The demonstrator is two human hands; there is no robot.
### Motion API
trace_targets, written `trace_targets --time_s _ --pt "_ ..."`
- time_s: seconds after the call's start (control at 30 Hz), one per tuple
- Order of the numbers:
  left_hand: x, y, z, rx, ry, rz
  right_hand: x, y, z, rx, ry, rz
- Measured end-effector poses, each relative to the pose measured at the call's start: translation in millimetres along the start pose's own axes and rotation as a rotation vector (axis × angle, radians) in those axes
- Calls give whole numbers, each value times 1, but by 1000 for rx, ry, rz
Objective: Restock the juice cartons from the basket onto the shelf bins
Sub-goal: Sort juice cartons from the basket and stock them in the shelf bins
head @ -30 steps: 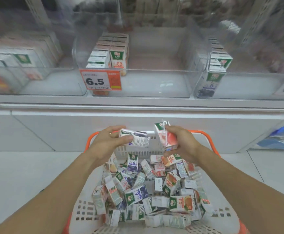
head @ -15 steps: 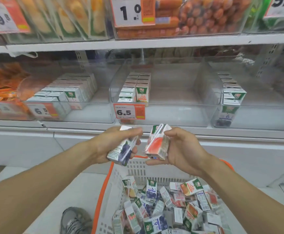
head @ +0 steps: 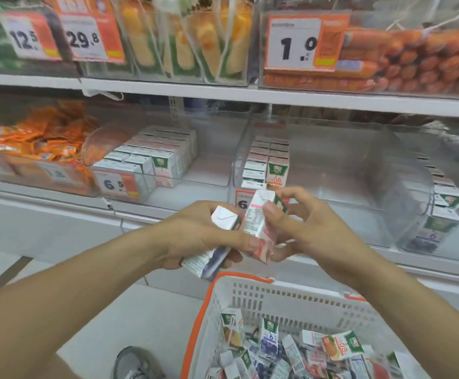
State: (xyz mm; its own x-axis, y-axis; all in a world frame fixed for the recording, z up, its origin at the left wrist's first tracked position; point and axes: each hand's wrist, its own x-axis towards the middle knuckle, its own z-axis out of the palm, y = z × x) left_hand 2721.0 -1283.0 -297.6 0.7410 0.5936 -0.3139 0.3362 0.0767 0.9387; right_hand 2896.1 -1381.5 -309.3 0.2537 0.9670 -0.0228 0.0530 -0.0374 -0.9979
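My left hand [head: 192,236] grips a white and blue juice carton [head: 209,265], tilted with its top up. Beside it, my right hand [head: 318,236] pinches a white and pink juice carton [head: 258,222], held nearly upright, thumb on its side. The two cartons touch, and my left thumb reaches the pink one. Both hands hover above the white basket with an orange rim [head: 239,277], which holds several loose cartons [head: 269,340]. Behind the hands, the clear middle bin [head: 332,173] has two rows of cartons [head: 270,160] at its left side.
A clear left bin [head: 212,173] holds packed cartons [head: 157,157]; a right bin [head: 414,220] has one row of cartons [head: 441,209]. Orange price tags hang on the bin fronts. The upper shelf [head: 304,98] carries packaged food. A grey shoe [head: 135,362] stands left of the basket.
Both hands rose from the basket to the front of the middle bin and drew together. The pink carton turned more upright. The view tilted up toward the shelves.
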Motion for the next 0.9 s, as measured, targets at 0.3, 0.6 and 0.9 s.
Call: trace_targets --time_s 0.3,0.6,0.9 --pt "-27 11 -84 355 477 206 73 -23 54 -42 -77 -91" --pt "-1 -38 -134 -326 587 49 214 -33 150 -693 234 -347" --pt "-3 -54 -150 -229 686 82 255 -11 179 -887 73 -182"
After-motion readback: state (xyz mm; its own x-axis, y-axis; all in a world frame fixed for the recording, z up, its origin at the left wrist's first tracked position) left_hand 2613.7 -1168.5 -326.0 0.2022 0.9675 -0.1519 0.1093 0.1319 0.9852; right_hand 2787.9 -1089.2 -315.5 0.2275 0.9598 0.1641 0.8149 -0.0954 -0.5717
